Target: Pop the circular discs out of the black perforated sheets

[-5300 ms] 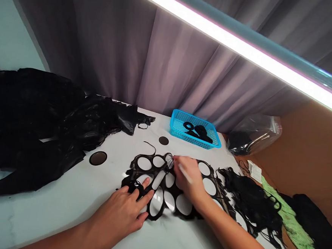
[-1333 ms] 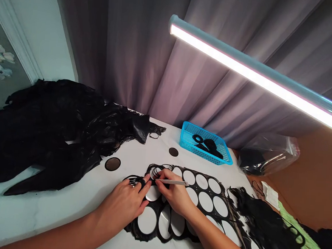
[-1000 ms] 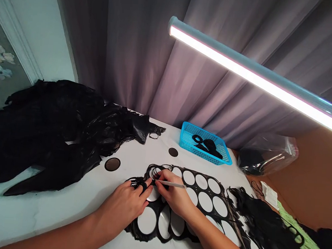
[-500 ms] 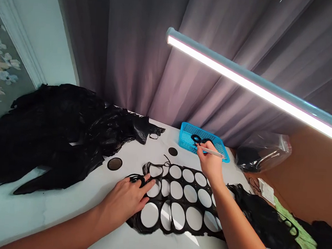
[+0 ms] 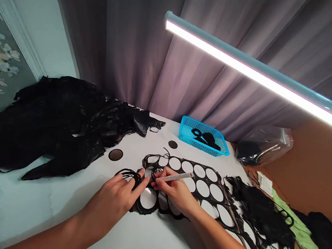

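At twelve o'clock, your right hand (image 5: 175, 189) grips a slim white stick (image 5: 180, 176) over black round-holed sheeting (image 5: 201, 179), while your left hand (image 5: 115, 197) touches thin black loops (image 5: 136, 177), its grip unclear.

- Lower centre: left hand (image 5: 115, 194) touching thin black loops (image 5: 127, 173); right hand (image 5: 176, 191) gripping a slim whitish stick-like tool (image 5: 181, 176) over a black sheet with round holes (image 5: 205, 179).
- Right of centre: light-blue perforated plastic basket (image 5: 203, 148).
- Left: crumpled black material (image 5: 61, 121).
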A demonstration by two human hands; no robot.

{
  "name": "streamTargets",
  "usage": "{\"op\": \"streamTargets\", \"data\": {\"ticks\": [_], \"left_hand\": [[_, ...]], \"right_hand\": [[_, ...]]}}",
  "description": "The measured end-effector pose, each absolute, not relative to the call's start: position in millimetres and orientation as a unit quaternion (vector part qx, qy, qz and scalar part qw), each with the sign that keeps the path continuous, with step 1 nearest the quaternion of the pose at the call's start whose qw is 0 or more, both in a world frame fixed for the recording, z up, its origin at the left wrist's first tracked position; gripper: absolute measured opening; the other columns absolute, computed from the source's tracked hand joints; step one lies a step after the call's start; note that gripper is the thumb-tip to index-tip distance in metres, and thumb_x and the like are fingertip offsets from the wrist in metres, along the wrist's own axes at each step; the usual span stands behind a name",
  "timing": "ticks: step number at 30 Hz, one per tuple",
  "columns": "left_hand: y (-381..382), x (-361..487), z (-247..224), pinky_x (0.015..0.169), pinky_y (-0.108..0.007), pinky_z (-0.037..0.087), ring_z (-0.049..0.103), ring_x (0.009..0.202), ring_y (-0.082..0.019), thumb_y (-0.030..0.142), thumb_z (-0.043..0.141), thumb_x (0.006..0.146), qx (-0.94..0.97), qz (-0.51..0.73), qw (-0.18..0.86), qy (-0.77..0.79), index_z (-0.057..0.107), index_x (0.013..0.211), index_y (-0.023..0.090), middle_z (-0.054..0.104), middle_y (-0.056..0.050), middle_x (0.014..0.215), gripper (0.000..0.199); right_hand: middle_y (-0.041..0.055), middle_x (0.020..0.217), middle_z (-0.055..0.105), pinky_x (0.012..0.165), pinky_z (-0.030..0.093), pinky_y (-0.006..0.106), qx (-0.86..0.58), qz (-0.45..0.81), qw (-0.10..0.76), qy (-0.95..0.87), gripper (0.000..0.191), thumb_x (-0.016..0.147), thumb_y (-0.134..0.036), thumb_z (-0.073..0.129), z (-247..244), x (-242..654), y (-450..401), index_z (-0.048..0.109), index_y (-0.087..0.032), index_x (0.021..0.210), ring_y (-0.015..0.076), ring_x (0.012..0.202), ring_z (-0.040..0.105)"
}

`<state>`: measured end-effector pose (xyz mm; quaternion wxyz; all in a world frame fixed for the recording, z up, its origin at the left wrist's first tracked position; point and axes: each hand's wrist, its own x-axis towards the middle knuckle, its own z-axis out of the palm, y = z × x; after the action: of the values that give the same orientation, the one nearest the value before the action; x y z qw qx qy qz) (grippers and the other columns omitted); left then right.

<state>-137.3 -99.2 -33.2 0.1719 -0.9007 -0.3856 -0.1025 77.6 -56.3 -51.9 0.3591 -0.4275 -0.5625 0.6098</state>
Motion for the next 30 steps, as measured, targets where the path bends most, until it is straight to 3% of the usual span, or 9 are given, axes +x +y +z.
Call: {"op": "streamTargets", "data": {"ticks": [2, 5, 9, 16, 24, 30], "left_hand": [[-105, -139, -37, 0.066, -0.034, 0.044, 0.056, 0.056, -0.016, -0.013, 0.038, 0.077, -0.906, -0.116, 0.179, -0.365, 0.054, 0.134, 0.009, 0.066, -0.004, 0.075, 0.063], [-110, -139, -49, 0.068, -0.036, 0.044, 0.058, 0.061, -0.018, 0.0, 0.043, 0.088, -0.907, -0.099, 0.171, -0.373, 0.058, 0.129, 0.009, 0.069, -0.007, 0.081, 0.045], [-110, -137, -63, 0.067, -0.038, 0.043, 0.06, 0.064, -0.02, 0.018, 0.054, 0.092, -0.891, -0.074, 0.145, -0.424, 0.056, 0.134, 0.01, 0.073, -0.011, 0.095, 0.042], [-111, -137, -69, 0.072, -0.039, 0.044, 0.063, 0.071, -0.02, 0.015, 0.053, 0.091, -0.881, -0.127, 0.105, -0.444, 0.058, 0.132, 0.014, 0.072, -0.011, 0.112, 0.042], [-111, -137, -68, 0.069, -0.038, 0.044, 0.062, 0.065, -0.02, 0.014, 0.037, 0.098, -0.888, -0.132, 0.126, -0.422, 0.062, 0.125, 0.011, 0.073, -0.01, 0.092, 0.037], [-111, -137, -64, 0.068, -0.037, 0.043, 0.061, 0.061, -0.019, 0.012, 0.041, 0.096, -0.892, -0.143, 0.113, -0.413, 0.062, 0.124, 0.01, 0.073, -0.009, 0.088, 0.035]], "right_hand": [[0.0023, 0.091, 0.06, 0.073, 0.051, 0.031, -0.438, 0.571, 0.341, -0.605, 0.024, 0.087, -0.034, 0.062, -52, 77, -56, 0.047, -0.021, 0.073, 0.0167, 0.079, 0.061], [-0.0017, 0.074, 0.055, 0.062, 0.04, 0.026, -0.453, 0.504, 0.313, -0.666, 0.023, 0.087, -0.028, 0.06, -49, 76, -54, 0.045, -0.021, 0.071, 0.0141, 0.069, 0.05], [-0.0025, 0.073, 0.054, 0.057, 0.032, 0.024, -0.437, 0.461, 0.295, -0.714, 0.022, 0.087, -0.022, 0.057, -48, 72, -50, 0.043, -0.021, 0.07, 0.0124, 0.064, 0.043], [-0.0017, 0.076, 0.058, 0.062, 0.036, 0.025, -0.417, 0.406, 0.292, -0.759, 0.018, 0.086, -0.016, 0.058, -55, 69, -50, 0.048, -0.02, 0.072, 0.0131, 0.069, 0.048], [-0.0001, 0.08, 0.061, 0.063, 0.037, 0.026, -0.429, 0.37, 0.275, -0.777, 0.015, 0.087, -0.016, 0.057, -57, 70, -54, 0.05, -0.022, 0.075, 0.0149, 0.07, 0.051], [0.0, 0.078, 0.059, 0.062, 0.037, 0.026, -0.43, 0.348, 0.263, -0.79, 0.016, 0.087, -0.015, 0.057, -57, 70, -54, 0.049, -0.022, 0.075, 0.0151, 0.069, 0.051]]}}
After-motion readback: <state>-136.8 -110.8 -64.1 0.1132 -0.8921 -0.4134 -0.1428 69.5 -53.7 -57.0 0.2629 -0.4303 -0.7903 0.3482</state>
